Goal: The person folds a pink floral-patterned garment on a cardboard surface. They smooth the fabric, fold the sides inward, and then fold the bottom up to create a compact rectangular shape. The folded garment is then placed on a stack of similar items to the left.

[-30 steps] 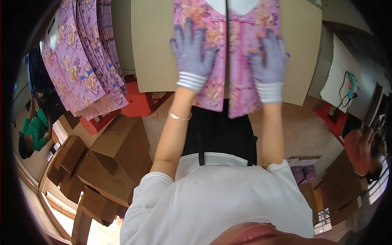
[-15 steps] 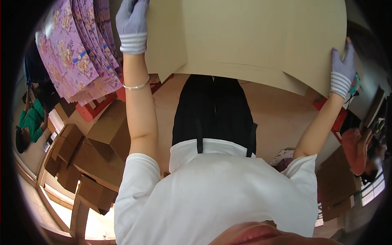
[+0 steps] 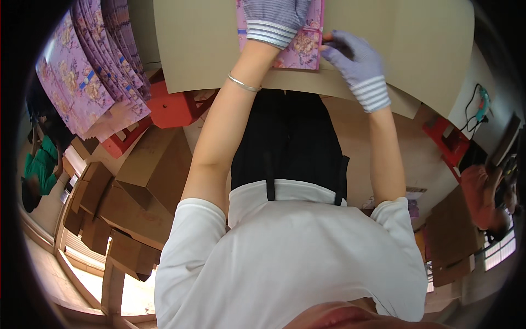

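A purple flowered paper piece [image 3: 307, 50], perhaps a flat bag, lies on large beige sheets of board [image 3: 208, 49]. My left hand [image 3: 275, 21], in a lilac knit glove with white cuff stripes, rests over its far left part; the picture's upper edge cuts off its fingers. My right hand [image 3: 359, 60], gloved alike, is at the piece's right edge with thumb and fingers apart and a bare fingertip showing. Whether that fingertip touches the edge I cannot tell.
At the far left stands a stack of purple flowered pieces [image 3: 82, 71] beside a red plastic stool [image 3: 170, 104]. Brown cartons [image 3: 153, 164] are below it. Another red stool [image 3: 446, 140] and a teal tool with a cord [image 3: 482, 104] are at right. Two people work nearby, left and right.
Both hands have moved inward from the sides of the beige board. The board now lies lower and farther left, and the purple flowered piece has come into view on it.
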`<state>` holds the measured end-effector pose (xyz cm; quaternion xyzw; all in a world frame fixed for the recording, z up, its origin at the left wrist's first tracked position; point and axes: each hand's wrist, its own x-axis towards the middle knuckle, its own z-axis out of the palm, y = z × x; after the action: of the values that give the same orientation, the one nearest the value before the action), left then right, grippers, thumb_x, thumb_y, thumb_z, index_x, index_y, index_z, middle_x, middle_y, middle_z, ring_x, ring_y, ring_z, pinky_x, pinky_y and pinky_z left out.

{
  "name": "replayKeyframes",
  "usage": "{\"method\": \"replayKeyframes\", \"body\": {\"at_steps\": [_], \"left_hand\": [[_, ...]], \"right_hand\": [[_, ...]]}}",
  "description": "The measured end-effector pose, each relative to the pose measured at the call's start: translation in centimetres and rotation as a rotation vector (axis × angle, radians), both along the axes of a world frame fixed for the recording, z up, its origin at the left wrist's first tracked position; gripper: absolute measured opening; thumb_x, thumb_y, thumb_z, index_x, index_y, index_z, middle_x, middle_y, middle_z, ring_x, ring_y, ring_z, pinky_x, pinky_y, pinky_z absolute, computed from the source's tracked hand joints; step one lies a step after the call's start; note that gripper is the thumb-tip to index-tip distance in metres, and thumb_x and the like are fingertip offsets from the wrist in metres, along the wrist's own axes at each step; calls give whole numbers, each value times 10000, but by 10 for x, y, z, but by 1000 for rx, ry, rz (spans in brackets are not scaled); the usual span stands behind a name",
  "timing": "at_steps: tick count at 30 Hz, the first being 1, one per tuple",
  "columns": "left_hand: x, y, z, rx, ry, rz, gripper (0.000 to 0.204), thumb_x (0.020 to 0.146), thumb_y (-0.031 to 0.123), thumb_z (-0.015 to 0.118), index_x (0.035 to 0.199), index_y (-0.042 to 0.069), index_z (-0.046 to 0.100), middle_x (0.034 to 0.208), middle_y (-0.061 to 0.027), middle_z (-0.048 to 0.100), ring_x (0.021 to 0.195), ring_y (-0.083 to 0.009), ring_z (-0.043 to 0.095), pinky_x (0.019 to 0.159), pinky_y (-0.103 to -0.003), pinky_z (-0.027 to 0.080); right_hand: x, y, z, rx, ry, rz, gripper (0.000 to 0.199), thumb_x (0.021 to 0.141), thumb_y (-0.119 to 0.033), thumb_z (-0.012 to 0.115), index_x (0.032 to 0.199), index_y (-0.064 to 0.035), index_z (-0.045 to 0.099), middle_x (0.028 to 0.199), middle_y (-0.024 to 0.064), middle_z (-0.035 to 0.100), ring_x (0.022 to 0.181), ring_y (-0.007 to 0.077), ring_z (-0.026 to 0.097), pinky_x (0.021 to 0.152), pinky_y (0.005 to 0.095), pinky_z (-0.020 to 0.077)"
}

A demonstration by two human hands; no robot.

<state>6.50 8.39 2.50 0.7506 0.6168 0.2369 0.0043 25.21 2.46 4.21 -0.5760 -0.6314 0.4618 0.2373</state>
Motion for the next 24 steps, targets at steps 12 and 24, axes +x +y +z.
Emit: {"method": "replayKeyframes", "body": {"at_steps": [12, 24], "left_hand": [[6, -19, -13, 32, 1, -36, 461, 846, 248, 526, 1237, 6, 564, 1522, -228, 333, 1408, -458, 279, 1135, -634, 167], [8, -36, -18, 2, -47, -52, 490, 875, 310, 478, 1233, -13, 566, 1534, -216, 324, 1427, -449, 254, 1166, -587, 125]], "right_hand": [[-17, 14, -11, -7, -495, 71, 269, 764, -310, 784, 967, -153, 705, 705, -11, 644, 673, 148, 626, 679, 309, 517], [-18, 13, -12, 25, -525, 115, 218, 768, -288, 767, 930, -158, 701, 704, -5, 659, 671, 170, 632, 677, 332, 520]]}}
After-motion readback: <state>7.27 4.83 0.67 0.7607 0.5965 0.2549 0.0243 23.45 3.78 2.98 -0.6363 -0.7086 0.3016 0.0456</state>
